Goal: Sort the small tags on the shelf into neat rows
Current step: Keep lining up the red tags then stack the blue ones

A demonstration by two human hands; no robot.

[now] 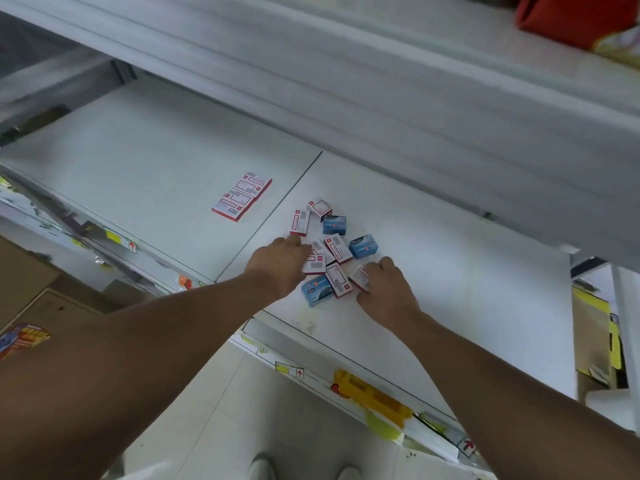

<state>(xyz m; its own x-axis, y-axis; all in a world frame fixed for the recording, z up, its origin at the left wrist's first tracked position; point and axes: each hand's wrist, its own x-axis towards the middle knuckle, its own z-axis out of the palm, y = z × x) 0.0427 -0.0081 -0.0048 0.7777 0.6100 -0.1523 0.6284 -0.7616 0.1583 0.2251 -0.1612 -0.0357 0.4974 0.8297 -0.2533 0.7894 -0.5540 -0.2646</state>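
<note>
While both hands reach onto the white shelf (450,271), the right hand (388,289) pinches a red-and-white box (359,277) and the left hand (277,265) rests, fingers extended, on the scattered pile of small boxes (332,251) between them. Beyond the left hand, a neat row of red-and-white boxes (242,195) lies apart.

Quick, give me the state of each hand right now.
Left hand: fingers reach onto a red-and-white box; grip cannot be told.
Right hand: fingers curled round a red-and-white box, holding it.
</note>
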